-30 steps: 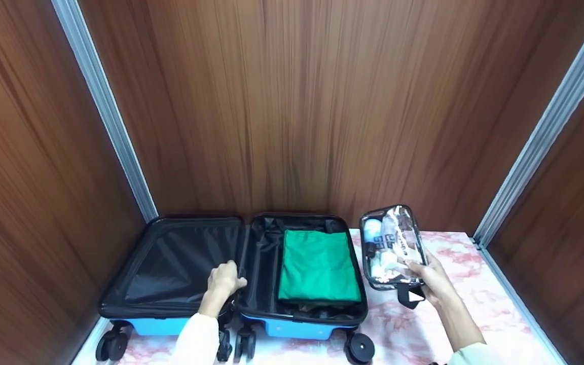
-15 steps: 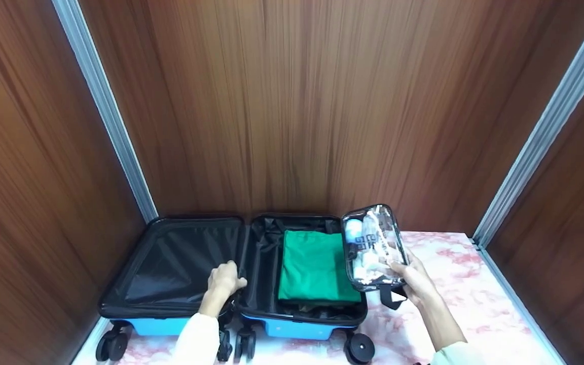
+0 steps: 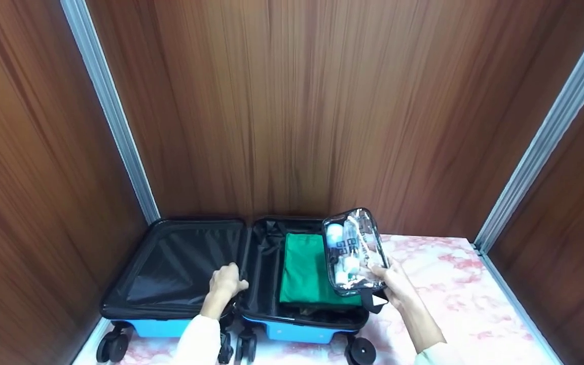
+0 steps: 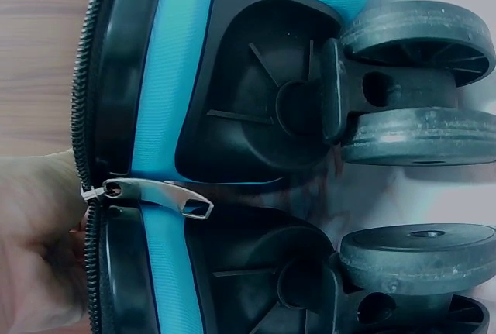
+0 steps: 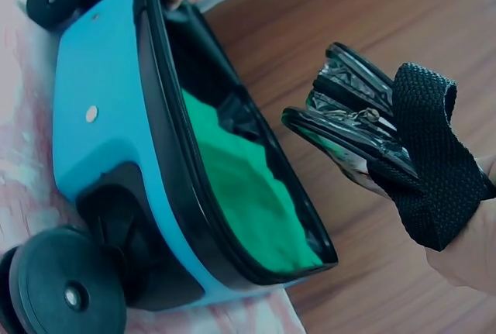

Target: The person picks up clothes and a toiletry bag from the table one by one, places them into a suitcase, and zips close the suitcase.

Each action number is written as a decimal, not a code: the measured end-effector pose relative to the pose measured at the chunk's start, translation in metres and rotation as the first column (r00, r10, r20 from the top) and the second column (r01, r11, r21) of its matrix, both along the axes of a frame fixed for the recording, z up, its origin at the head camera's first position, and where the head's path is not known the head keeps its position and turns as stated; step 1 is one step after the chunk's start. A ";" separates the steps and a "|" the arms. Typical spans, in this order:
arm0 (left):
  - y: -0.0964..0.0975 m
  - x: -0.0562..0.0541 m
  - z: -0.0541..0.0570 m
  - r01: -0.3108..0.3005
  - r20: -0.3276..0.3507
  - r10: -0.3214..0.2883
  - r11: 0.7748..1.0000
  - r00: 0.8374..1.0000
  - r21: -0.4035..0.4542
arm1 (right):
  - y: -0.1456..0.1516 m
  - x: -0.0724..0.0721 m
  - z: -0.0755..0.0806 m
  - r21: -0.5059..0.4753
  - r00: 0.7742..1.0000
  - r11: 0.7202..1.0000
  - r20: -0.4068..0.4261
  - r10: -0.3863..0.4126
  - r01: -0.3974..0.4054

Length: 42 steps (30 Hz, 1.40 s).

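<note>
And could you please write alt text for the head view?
The right hand holds a clear, black-trimmed pouch, partly hiding folded green fabric in an open blue suitcase; the left hand is at the seam between its halves.

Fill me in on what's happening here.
A person's right hand holds a clear, black-edged pouch in the air; from the head camera it overlaps the green cloth in the right half of an open blue suitcase. The left hand grips the suitcase where its two halves meet. The pouch isn't set down yet.
</note>
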<state>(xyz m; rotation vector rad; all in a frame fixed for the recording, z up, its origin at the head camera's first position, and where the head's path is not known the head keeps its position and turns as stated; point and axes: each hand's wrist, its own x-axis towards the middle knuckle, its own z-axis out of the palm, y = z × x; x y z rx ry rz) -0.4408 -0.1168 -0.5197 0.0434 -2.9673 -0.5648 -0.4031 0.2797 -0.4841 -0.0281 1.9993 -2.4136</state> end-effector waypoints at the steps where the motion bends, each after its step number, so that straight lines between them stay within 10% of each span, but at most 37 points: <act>1: 0.000 0.000 0.000 -0.001 0.006 0.001 1.000 1.000 -0.003 | -0.002 0.000 -0.001 0.001 1.000 1.000 0.002 0.001 -0.001; 42: -0.003 0.007 0.000 -0.019 -0.006 0.020 1.000 1.000 0.010 | -0.130 -0.034 -0.015 -0.078 0.997 0.994 -0.011 0.078 -0.078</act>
